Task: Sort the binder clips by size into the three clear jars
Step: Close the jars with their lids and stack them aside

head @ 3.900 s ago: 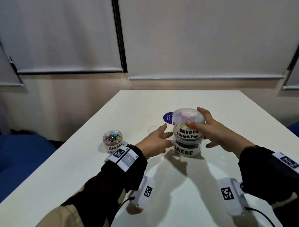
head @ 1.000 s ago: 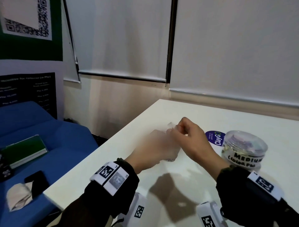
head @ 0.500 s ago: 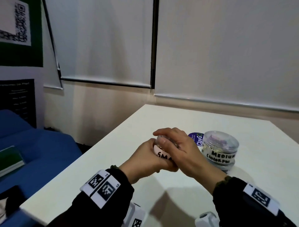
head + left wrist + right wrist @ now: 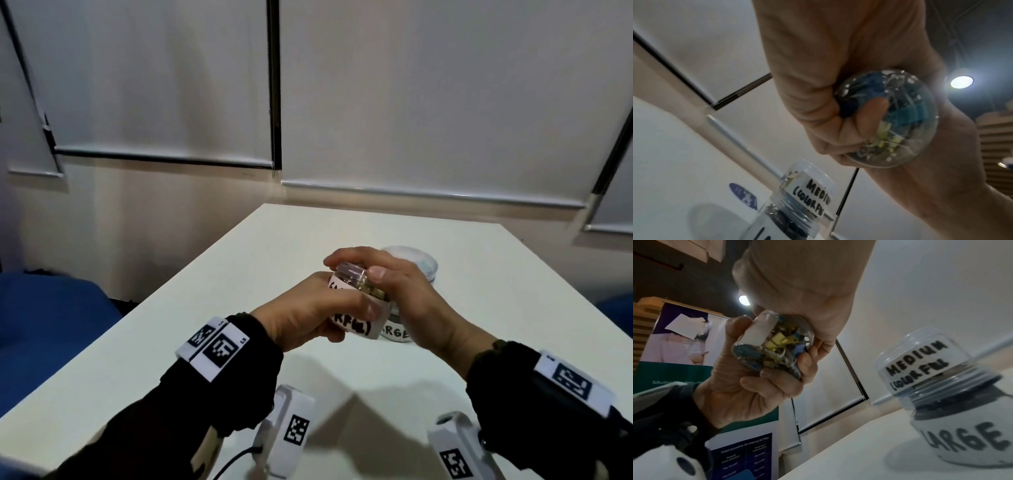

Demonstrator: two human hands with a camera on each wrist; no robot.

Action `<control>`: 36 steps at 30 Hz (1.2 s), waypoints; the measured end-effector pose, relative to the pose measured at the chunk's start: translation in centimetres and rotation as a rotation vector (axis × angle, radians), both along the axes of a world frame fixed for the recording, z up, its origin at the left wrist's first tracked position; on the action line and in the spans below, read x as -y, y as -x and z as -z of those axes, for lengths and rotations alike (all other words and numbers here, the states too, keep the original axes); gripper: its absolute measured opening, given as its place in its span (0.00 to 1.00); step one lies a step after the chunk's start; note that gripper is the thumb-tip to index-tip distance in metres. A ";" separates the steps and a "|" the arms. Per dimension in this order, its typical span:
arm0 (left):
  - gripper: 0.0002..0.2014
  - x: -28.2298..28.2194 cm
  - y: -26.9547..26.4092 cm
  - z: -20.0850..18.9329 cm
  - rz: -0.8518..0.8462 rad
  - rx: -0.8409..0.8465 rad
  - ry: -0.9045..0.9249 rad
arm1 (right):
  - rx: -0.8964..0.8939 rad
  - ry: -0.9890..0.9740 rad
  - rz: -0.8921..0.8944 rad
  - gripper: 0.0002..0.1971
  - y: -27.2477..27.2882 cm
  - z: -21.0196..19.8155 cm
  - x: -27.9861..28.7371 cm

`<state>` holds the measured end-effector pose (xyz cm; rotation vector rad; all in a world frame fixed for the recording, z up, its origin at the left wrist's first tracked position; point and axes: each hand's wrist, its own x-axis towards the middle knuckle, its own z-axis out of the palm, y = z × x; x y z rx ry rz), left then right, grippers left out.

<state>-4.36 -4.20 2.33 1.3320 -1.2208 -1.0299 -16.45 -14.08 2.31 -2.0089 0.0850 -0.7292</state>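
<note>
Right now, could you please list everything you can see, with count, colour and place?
Small jar: one, clear with white label, holding coloured binder clips, held above the table.
Medium jar: one, clear, stacked on the large jar.
Large jar: one, clear, dark contents, on the table.
Sticker: one, blue, on the table behind the jars.
Table: one, white.
Blinds: white, rear wall.
Left hand: grips the small jar's body.
Right hand: grips its lid.
</note>
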 end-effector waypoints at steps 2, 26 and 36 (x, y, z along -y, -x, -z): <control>0.07 0.8 0.9 0.0 -0.081 0.100 0.011 | -0.015 0.039 0.058 0.19 0.7 0.4 0.4; 0.24 7.5 3.7 0.9 -0.386 0.567 0.220 | -0.474 0.241 0.604 0.27 4.0 -1.9 3.1; 0.33 12.7 2.3 0.5 -0.466 0.560 0.256 | -0.968 0.012 0.676 0.25 9.5 2.3 7.4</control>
